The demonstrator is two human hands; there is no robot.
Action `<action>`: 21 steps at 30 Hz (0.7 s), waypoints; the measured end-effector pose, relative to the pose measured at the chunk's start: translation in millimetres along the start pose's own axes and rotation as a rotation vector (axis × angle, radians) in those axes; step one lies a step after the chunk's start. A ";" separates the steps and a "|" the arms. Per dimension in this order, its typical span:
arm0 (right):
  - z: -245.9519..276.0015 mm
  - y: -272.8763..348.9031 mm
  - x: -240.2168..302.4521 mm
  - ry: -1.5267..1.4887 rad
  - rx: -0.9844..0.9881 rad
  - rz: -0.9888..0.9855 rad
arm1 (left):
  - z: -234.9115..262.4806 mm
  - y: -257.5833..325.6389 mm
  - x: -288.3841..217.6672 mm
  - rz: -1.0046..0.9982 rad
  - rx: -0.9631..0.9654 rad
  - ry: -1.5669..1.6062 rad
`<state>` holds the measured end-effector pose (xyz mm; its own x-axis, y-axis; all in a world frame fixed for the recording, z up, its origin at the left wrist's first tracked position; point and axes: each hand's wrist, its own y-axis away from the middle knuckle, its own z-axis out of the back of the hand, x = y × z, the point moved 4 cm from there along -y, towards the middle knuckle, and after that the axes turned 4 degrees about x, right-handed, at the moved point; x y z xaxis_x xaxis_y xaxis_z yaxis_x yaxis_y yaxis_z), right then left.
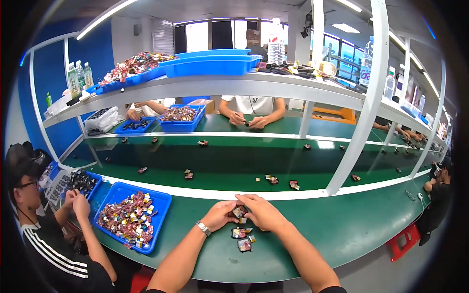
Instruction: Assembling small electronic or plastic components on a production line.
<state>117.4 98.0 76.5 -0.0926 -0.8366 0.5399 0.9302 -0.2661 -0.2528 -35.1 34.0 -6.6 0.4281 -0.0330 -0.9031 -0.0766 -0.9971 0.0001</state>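
Note:
Above the green worktable [303, 229], my left hand [219, 217] and my right hand [264, 214] meet around a small dark part with a reddish face [239, 211], which looks like an electronic piece. Fingers of both hands are closed on its sides. A watch with a metal band [203, 228] is on my left wrist. Just below the hands lie a few similar parts: a reddish one with a pale tab [239, 233] and a dark-edged one [245, 245] nearer to me. Their fine details are too small to make out.
Left of my arms stands a blue tray [164, 202] heaped with similar parts. A co-worker [49, 244] sits beyond it. Ahead, a green conveyor belt [224, 176] carries scattered parts behind a white rail [273, 196]. A slanted white post [359, 112] and an overhead shelf [293, 84] frame the bench.

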 end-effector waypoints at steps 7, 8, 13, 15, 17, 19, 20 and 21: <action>-9.5 12.1 -20.5 0.000 -0.213 0.066 | -11.9 -0.6 -6.4 -0.044 -0.116 -0.037; -10.0 12.6 -18.1 0.009 -0.243 0.052 | -11.6 -0.2 -6.4 -0.054 -0.123 -0.041; -17.8 9.1 -18.5 0.028 -0.245 0.050 | -12.8 -0.7 -4.3 -0.050 -0.129 -0.076; -20.3 7.0 -21.0 0.049 -0.254 0.068 | -12.6 -1.7 -3.1 -0.051 -0.136 -0.093; -22.1 5.9 -20.8 0.067 -0.262 0.088 | -9.9 -2.4 -0.5 -0.026 -0.145 -0.115; -22.6 5.9 -22.1 0.031 -0.279 0.066 | -8.6 -2.4 0.3 -0.037 -0.122 -0.109; -22.9 6.4 -23.6 0.029 -0.281 0.063 | -9.5 -2.4 -0.8 -0.051 -0.098 -0.102; -23.5 6.5 -26.2 0.016 -0.278 0.051 | -9.6 -2.3 -2.0 -0.048 -0.096 -0.103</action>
<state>117.4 106.9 41.8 -0.0559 -0.8591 0.5087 0.8008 -0.3429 -0.4911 -27.2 35.6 -0.6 0.3340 0.0173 -0.9424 0.0303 -0.9995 -0.0076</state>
